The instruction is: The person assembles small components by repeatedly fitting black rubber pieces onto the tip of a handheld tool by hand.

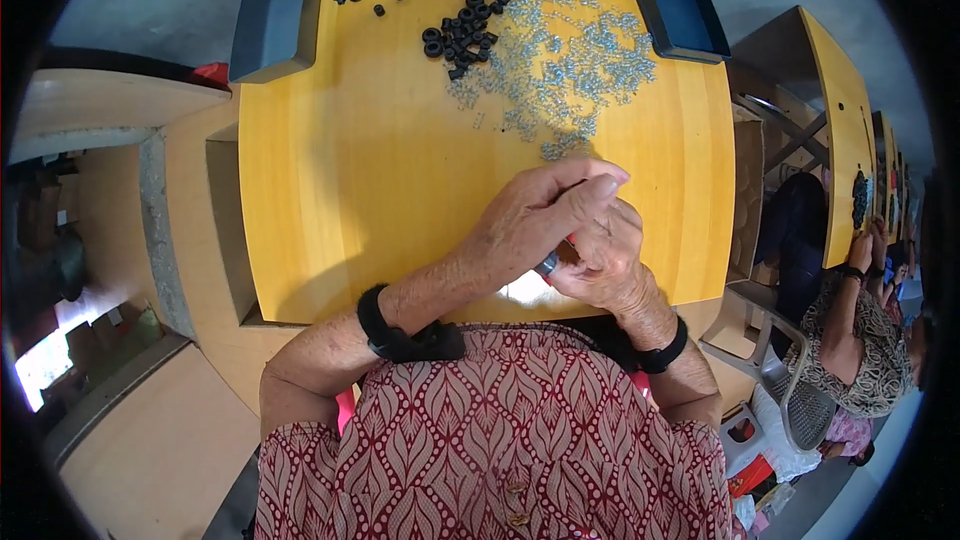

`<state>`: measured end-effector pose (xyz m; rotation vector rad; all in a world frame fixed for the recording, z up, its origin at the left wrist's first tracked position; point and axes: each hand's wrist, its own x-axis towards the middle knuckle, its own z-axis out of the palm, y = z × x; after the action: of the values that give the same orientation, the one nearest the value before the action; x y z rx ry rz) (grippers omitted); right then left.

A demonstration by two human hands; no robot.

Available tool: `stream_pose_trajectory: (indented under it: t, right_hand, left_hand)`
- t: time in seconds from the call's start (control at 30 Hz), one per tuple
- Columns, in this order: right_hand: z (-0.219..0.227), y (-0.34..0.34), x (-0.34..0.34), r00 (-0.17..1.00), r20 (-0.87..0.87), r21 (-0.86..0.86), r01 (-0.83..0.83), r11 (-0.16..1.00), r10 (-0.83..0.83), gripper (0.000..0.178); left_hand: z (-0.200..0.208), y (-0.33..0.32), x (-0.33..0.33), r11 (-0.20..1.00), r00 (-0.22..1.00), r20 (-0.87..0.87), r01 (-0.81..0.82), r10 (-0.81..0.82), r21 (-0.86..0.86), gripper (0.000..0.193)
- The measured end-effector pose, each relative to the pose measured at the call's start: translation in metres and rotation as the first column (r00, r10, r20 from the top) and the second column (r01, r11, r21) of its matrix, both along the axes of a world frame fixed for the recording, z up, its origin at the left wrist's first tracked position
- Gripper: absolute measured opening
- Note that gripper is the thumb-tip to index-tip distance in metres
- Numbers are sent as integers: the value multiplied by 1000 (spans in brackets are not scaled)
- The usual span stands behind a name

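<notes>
My two hands meet above the yellow table's (400, 190) near edge. My left hand (540, 212) lies across my right, thumb and fingers drawn together; what they hold, if anything, is hidden. My right hand (608, 252) is closed, with a small grey and red cylinder-shaped piece (546, 264) showing at its inner side, mostly covered by the fingers. Just beyond the hands spread many small clear and bluish pieces (570, 65). Behind and left of them lie black round rubber-like parts (468, 32), some ring-shaped, some spool-shaped.
A dark grey tray (275, 15) sits at the table's far left corner, and a dark blue-black tray (678, 8) at the far right. Off to the right, another person sits at a yellow table (845, 130) bearing black parts. A grey chair (800, 390) stands near them.
</notes>
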<state>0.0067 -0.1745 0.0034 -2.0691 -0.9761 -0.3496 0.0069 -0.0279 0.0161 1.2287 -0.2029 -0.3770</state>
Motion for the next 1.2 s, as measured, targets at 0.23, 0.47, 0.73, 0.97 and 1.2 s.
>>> stream_pose_trajectory:
  t: [0.23,0.47,0.73,0.97,1.2]
  right_hand:
    - [0,-7,-2,992,47,-1,-121,993,120,17]
    - [15,-1,9,999,51,135,-2,991,-5,19]
    - [18,-7,13,976,93,83,187,979,-195,28]
    - [16,-9,16,955,82,-37,290,956,-287,27]
    - [24,-3,18,934,183,-75,324,943,-306,23]
  left_hand:
    - [16,0,-2,987,986,-103,141,-133,73,56]
    - [16,-1,8,996,997,-54,-53,49,-75,46]
    - [11,11,1,988,967,-233,-124,99,-92,45]
    - [10,16,-2,983,938,-313,-176,151,-53,43]
    - [4,22,-10,984,934,-318,-177,160,-25,44]
